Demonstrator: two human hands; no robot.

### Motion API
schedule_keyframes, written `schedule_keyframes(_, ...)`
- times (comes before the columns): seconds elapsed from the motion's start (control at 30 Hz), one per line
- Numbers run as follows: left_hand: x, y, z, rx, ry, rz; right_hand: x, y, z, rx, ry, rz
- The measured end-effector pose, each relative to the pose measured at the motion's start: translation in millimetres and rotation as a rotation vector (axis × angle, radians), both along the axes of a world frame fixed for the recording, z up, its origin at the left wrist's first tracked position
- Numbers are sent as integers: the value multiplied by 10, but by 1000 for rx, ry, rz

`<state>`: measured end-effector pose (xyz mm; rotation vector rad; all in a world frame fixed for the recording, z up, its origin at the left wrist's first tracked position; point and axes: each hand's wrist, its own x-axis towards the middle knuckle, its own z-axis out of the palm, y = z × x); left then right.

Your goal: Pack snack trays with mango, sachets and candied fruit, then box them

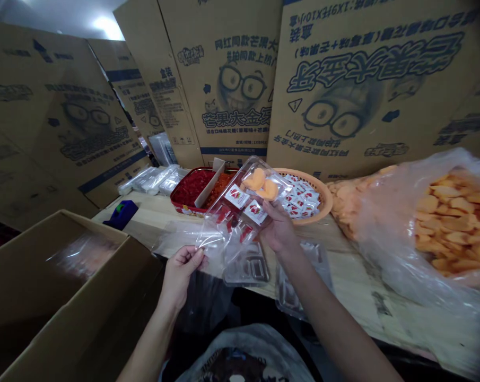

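My right hand point(280, 225) grips the side of a clear plastic tray point(251, 175), tilted above the table. Two orange discs point(260, 183) lie in its upper part, white printed sachets point(237, 196) in the middle, and small red pieces point(245, 232) in the lower part. Between the thumb and fingers of my left hand point(186, 265) is pinched the edge of a clear plastic bag point(214, 240), whose other end lies at the tray's lower end. Whether the tray's end is inside the bag I cannot tell. Below the held tray, a clear divided tray point(245, 268) rests on the table.
Behind are a red tin point(192, 185) of red and orange pieces and an orange basket point(323, 204) of sachets. A large bag of orange discs point(454, 217) fills the right. An open carton point(64, 297) stands left, near a blue tape dispenser point(121, 213). Printed cardboard point(232, 127) walls the back.
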<state>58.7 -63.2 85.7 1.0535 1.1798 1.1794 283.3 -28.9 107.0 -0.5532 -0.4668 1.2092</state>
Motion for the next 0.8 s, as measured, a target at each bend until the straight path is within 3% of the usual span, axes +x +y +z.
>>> schedule_keyframes(0.13,-35,1,41,25,32,-27,-9,-27,0,-31,-50,55)
schedule_keyframes(0.37,-7,33,188,-105,71,-275,-212,-63,38,-65,-107,170)
schedule_keyframes(0.5,22,83,232,-219,-143,-325,-323,-126,94,-47,-177,263)
schedule_keyframes(0.63,46,81,274,-296,-344,-262,-396,-190,97,-45,-208,362)
schedule_keyframes(0.8,14,-18,323,-289,-455,-319,-390,-240,119,-64,-219,356)
